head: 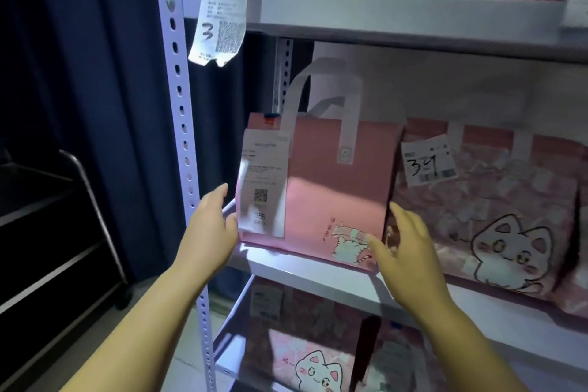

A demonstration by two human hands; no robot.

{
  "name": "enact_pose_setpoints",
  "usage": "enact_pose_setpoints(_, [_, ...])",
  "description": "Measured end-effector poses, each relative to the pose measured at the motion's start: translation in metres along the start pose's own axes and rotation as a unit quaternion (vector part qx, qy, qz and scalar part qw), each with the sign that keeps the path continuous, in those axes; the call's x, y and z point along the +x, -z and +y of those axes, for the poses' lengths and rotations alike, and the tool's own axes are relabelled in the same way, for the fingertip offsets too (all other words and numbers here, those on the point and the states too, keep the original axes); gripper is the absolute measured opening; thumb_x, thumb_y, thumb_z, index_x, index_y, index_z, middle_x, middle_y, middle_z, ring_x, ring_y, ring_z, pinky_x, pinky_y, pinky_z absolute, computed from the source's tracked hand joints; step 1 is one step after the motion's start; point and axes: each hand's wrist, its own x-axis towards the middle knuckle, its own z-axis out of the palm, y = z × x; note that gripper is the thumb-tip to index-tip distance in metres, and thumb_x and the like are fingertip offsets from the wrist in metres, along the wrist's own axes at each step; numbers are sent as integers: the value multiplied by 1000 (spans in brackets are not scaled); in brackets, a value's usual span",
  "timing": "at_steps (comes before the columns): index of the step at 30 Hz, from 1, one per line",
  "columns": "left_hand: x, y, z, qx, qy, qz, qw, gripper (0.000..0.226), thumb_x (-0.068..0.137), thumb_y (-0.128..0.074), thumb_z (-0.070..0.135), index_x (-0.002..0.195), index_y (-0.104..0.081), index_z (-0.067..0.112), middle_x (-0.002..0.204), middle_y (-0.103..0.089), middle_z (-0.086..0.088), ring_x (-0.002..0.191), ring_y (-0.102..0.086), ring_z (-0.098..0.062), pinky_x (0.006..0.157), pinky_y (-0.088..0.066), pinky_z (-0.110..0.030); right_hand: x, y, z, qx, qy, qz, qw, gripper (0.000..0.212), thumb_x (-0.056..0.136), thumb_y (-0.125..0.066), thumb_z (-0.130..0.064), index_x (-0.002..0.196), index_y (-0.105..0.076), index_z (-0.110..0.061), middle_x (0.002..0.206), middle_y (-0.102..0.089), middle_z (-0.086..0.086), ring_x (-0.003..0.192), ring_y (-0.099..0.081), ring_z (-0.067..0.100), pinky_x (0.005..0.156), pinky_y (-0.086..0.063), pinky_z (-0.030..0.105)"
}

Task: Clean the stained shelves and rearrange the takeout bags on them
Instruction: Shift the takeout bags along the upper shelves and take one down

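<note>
A plain pink takeout bag (337,201) with white handles and a receipt on its left face stands at the left end of the white middle shelf (305,274). My left hand (213,226) touches the bag's left edge, fingers spread. My right hand (401,245) is open at the bag's lower right corner, between it and a pink cat-print bag (490,220) tagged 34. Neither hand closes around the bag.
The white perforated shelf post (183,137) stands just left of my left hand. A long receipt marked 3 (222,7) hangs from the upper shelf (407,13), which holds more pink bags. Another cat bag (315,363) sits on the lower shelf. A dark metal cart (82,232) stands at left.
</note>
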Motion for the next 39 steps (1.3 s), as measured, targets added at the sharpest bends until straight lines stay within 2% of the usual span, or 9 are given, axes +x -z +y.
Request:
enact_pose_setpoints(4, [0,-3,-5,-47,-22,-44,998,43,91,-41,12,121,-40,43,128,-48,22,107,-49,1,74,-35,-10,2,-9,1,16,10,4,1000,57,89,-58,-23,141,-34,-21,126,-45,-3,105,-55,18,88,-49,39])
enact_pose_setpoints(8, [-2,2,-6,-72,-37,-57,995,51,89,-41,9,121,-44,49,107,-55,39,100,-49,22,71,-37,-2,1,-11,1,41,-15,5,999,58,90,-56,-24,143,-32,-24,134,-47,-2,102,-57,15,88,-50,40])
enact_pose_setpoints(13, [0,9,-12,-65,-48,-73,994,51,88,-39,11,128,-46,43,122,-57,21,109,-53,6,82,-40,-13,-2,-14,-5,71,-49,1,996,59,90,-58,-23,143,-32,-29,133,-52,-3,93,-62,7,89,-50,37])
enact_pose_setpoints(17, [-1,18,-17,-73,-50,-81,993,50,89,-41,13,130,-46,40,125,-57,18,111,-53,2,89,-44,-21,-7,-16,-16,94,-38,-1,995,57,90,-59,-17,138,-37,-39,124,-57,-11,102,-58,4,86,-50,30])
enact_pose_setpoints(21, [-4,26,-19,-76,-31,-46,996,45,92,-47,16,137,-43,22,138,-49,6,118,-50,-5,97,-39,-24,-11,-17,-25,96,-47,6,994,56,88,-62,-19,136,-40,-38,117,-57,-15,97,-55,-5,78,-44,19])
enact_pose_setpoints(25, [-11,34,-14,-98,-50,-6,994,40,90,-55,18,130,-50,21,129,-51,5,102,-50,0,85,-37,-16,-19,-11,-26,101,-86,48,990,57,85,-66,-27,137,-43,-27,128,-55,-8,107,-54,9,90,-46,31])
enact_pose_setpoints(29, [-17,38,-1,-112,-102,-8,988,32,87,-59,22,118,-56,27,115,-54,12,96,-54,2,77,-38,-10,-37,1,-31,146,-95,87,981,35,86,-64,-28,120,-56,-32,112,-62,-13,100,-60,10,85,-54,45])
enact_pose_setpoints(34, [-25,25,29,-140,-148,-33,978,26,87,-60,24,112,-58,28,109,-59,12,95,-55,2,70,-39,-8,-56,24,-28,128,-58,106,984,20,86,-65,-23,92,-60,-42,91,-66,-16,84,-61,-5,59,-49,9])
enact_pose_setpoints(39, [-31,-6,64,-159,-191,-63,966,23,85,-64,20,108,-61,23,101,-62,7,88,-55,9,65,-41,-5,-66,50,-3,104,-81,124,983,13,85,-66,-22,94,-66,-32,90,-67,-14,81,-59,-5,61,-46,8])
